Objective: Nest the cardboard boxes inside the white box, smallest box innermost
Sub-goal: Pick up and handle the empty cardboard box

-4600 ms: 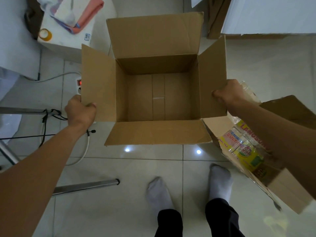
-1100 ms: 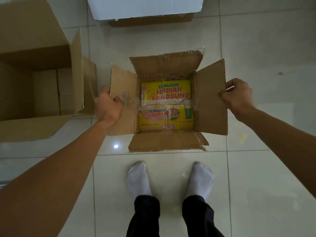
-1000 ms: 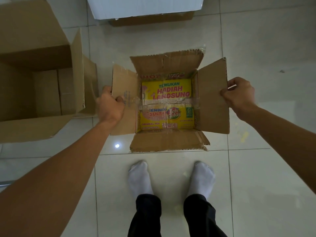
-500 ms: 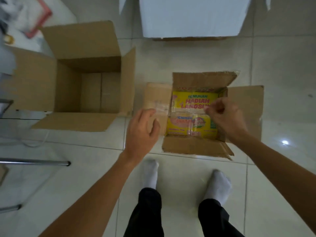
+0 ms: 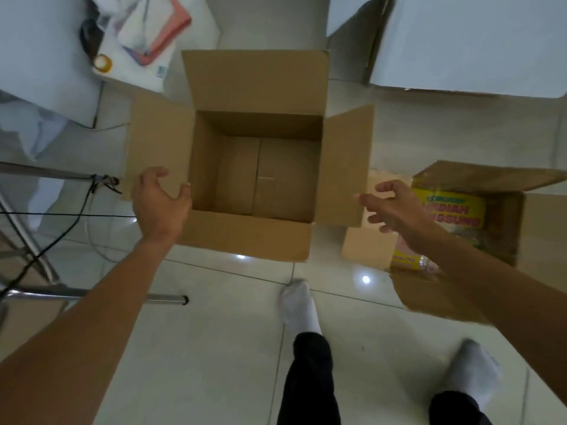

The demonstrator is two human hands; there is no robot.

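A large plain cardboard box (image 5: pixel 245 237) stands open on the tiled floor in the middle, its four flaps spread and its inside empty. My left hand (image 5: pixel 161 204) hovers at its left flap, fingers apart, holding nothing. My right hand (image 5: pixel 395 210) is open just beside its right flap. A smaller cardboard box (image 5: pixel 503 222) with a yellow printed bottom sits open at the right, partly behind my right arm. The white box (image 5: pixel 466 44) is at the top right, only its side showing.
A white carton (image 5: pixel 153 69) with cloth and a tape roll on it stands at the top left. Metal table legs (image 5: pixel 92 294) and black cables (image 5: pixel 61 214) cross the floor at the left. My socked feet (image 5: pixel 299 305) are below the boxes.
Both hands let go of the small printed box and swung left to the large plain box. The view turned left, so the small box now sits at the right.
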